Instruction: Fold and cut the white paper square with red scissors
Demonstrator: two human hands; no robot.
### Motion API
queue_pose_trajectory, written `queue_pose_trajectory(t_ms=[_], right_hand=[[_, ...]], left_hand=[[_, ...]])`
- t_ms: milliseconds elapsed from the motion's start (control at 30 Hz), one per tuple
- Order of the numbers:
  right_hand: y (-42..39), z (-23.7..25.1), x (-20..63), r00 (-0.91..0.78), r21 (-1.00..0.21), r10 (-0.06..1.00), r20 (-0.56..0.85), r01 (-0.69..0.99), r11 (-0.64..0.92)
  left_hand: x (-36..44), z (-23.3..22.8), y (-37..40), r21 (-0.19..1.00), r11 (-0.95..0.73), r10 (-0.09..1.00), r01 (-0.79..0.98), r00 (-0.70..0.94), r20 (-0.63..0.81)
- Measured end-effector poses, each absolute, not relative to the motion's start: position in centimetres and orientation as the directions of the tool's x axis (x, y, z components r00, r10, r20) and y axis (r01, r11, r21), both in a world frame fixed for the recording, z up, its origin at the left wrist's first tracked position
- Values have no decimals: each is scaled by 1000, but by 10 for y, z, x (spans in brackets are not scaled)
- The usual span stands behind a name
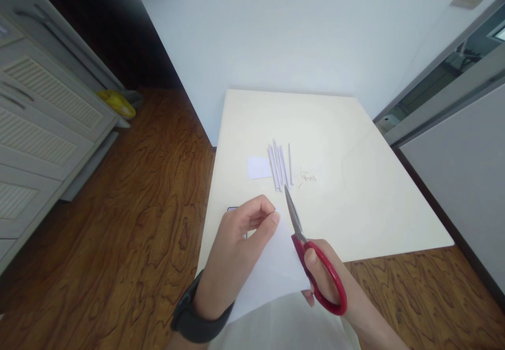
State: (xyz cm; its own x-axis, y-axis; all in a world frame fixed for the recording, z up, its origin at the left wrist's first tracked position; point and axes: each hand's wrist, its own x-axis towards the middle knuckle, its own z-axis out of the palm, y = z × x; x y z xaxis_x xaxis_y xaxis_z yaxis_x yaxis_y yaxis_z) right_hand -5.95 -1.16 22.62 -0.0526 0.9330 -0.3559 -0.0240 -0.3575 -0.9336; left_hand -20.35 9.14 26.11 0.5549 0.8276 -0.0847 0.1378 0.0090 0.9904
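My left hand [250,234] pinches the top corner of a white sheet of paper [276,271] between thumb and fingers. The sheet hangs down over the table's near edge. In my right hand [321,271] is a pair of scissors [294,213] with red handles, its blades pointing up and away beside the sheet's right edge. The blades look closed or nearly so. Beyond the blade tips lie several thin rolled paper sticks [278,166], with one stick [291,164] a little apart on the right. A small white paper piece [259,167] rests to their left.
The white table [323,129] stands against a pale wall [276,34]. Small thin scraps [307,175] lie right of the sticks. A dark-edged object [232,208] is partly hidden behind my left hand. White cabinets [47,108] and a yellow bag [117,103] are at the left.
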Motion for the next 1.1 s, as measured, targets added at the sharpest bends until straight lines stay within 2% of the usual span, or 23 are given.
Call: queue_pose_trajectory(t_ms=[100,300,533,700,867,1100], right_hand=[[-4,221,-55,-34,-954,956,-290,-67,-292],[2,226,-45,5,-952,958,-286,-113,-284],[7,239,-49,-17,-891,902,-431,-146,-429],[10,240,-47,24,-901,906,-423,-118,-417],[13,243,-43,81,-917,918,-387,-132,-375],[13,247,-36,82,-961,967,-240,-163,-224]], left_hand=[[-203,258,92,990,8,834,141,546,-84],[-202,246,95,981,68,841,183,518,-155],[-204,236,96,967,91,846,240,493,-202],[-206,237,93,973,133,838,188,503,-212],[-208,238,91,961,243,700,130,663,-267],[-209,244,90,955,279,761,100,584,-283]])
